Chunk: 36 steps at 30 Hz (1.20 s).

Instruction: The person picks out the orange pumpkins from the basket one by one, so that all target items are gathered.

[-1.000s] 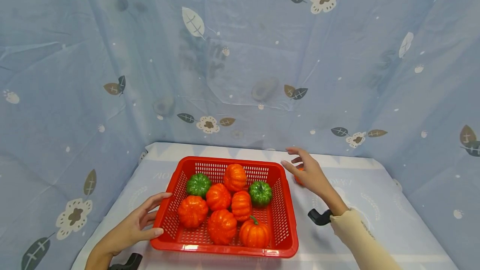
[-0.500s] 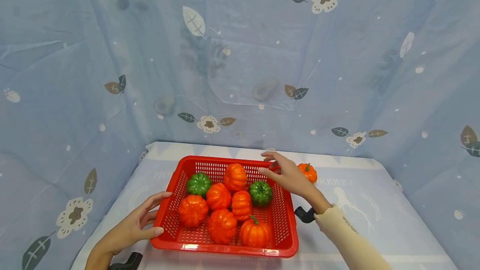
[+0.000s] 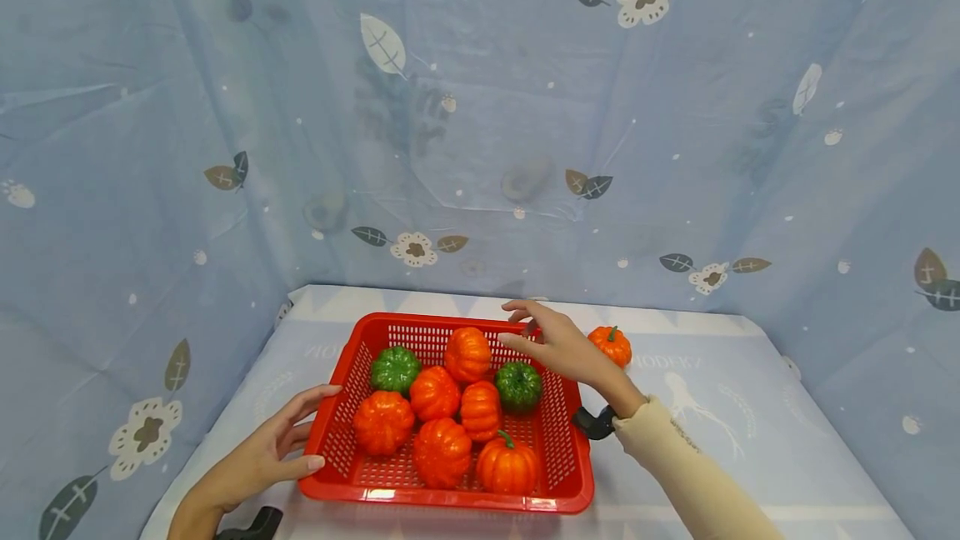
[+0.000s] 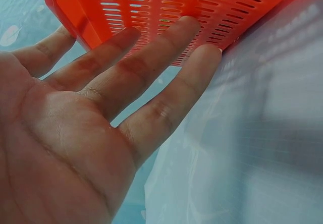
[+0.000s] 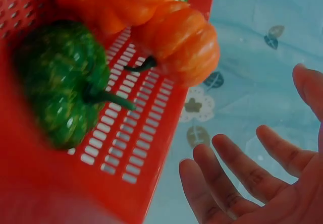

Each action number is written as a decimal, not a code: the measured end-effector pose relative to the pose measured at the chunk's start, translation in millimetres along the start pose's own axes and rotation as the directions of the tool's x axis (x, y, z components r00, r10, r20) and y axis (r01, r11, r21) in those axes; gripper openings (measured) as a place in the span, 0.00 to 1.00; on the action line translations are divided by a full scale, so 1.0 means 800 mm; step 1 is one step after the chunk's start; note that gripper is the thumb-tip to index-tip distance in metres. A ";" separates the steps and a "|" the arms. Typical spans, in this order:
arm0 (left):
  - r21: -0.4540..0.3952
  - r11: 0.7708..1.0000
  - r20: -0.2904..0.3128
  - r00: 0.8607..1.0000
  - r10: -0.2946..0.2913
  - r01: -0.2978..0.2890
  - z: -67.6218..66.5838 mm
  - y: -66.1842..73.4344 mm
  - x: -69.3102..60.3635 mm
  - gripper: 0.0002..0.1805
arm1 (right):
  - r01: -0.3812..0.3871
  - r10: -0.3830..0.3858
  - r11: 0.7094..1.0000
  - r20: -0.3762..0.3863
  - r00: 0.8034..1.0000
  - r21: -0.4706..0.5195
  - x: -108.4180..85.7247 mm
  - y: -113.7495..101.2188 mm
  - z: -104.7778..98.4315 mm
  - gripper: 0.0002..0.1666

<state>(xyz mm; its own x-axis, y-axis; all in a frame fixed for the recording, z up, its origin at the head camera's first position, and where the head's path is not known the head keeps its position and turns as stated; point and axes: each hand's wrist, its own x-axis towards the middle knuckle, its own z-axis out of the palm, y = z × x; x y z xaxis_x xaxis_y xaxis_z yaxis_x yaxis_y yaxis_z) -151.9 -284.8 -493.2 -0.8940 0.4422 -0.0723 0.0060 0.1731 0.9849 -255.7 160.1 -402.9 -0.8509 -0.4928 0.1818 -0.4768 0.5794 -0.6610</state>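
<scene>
Loosely, the left hand (image 3: 258, 448) rests at the left side of a red basket (image 3: 446, 497), its fingers stretched out against the outer wall and grasping nothing; whether the thumb touches the rim cannot be told. The right hand (image 3: 566, 348) is likewise released, its palm bare and its fingers spread and slightly bent, and in the head view it covers part of the basket's far right rim. The right wrist view shows those fingers apart from the basket and from the pumpkins. Inside the basket, six orange pumpkins (image 3: 435, 394) lie mostly in the middle and toward the near side, one of them against the far wall and one, with a green stem upward, near the front right. With them are two green pumpkins: the left green pumpkin (image 3: 395, 370) toward the far left corner, and the right green pumpkin (image 3: 519, 387) just below the right hand in the head view. A lone orange pumpkin (image 3: 610, 346) sits upright outside, on the pale tablecloth (image 3: 750, 465) to the right of the basket. A cream sleeve (image 3: 693, 473) covers the right forearm, and a blue curtain (image 3: 480, 107) printed with flowers and leaves hangs behind.
</scene>
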 end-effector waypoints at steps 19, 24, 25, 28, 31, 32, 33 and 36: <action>0.008 1.000 -0.008 1.000 -0.011 0.011 0.000 0.000 0.000 0.44 | 0.059 -0.046 0.995 0.155 0.987 -0.080 0.040 -0.002 0.058 0.36; 0.015 1.000 -0.012 1.000 0.000 0.000 0.000 -0.002 -0.001 0.44 | 0.103 -0.105 0.994 0.174 0.979 0.023 0.043 -0.009 0.061 0.22; 0.012 1.000 -0.011 1.000 -0.001 0.001 0.000 -0.001 -0.001 0.44 | 0.106 -0.111 0.994 0.176 0.978 0.037 0.042 -0.010 0.062 0.19; 0.005 1.000 -0.008 1.000 -0.005 0.005 0.000 -0.001 -0.001 0.44 | 0.127 -0.132 0.991 0.195 0.972 0.038 0.043 -0.013 0.067 0.12; 0.002 1.000 -0.003 1.000 -0.008 0.008 -0.001 0.000 0.000 0.43 | 0.120 -0.123 0.992 0.199 0.972 0.025 0.043 -0.010 0.075 0.11; 0.002 1.000 -0.001 1.000 -0.008 0.008 -0.001 0.000 0.000 0.43 | 0.107 -0.111 0.994 0.194 0.975 0.030 0.043 -0.009 0.077 0.14; 0.002 1.000 0.001 1.000 -0.007 0.007 -0.001 0.001 0.000 0.43 | 0.085 -0.091 0.996 0.186 0.978 0.039 0.043 -0.008 0.079 0.18; 0.005 1.000 0.007 1.000 -0.009 0.009 -0.001 0.001 0.000 0.43 | -0.003 -0.011 0.995 0.151 0.989 0.095 0.042 -0.008 0.082 0.28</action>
<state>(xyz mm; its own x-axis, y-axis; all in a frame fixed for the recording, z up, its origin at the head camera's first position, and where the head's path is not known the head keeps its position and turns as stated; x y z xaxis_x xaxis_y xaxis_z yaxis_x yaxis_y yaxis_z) -151.9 -285.2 -492.1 -0.8908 0.4470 -0.0819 0.0005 0.1811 0.9835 -266.6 97.2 -440.5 -0.8026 -0.5914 0.0775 -0.4511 0.5168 -0.7276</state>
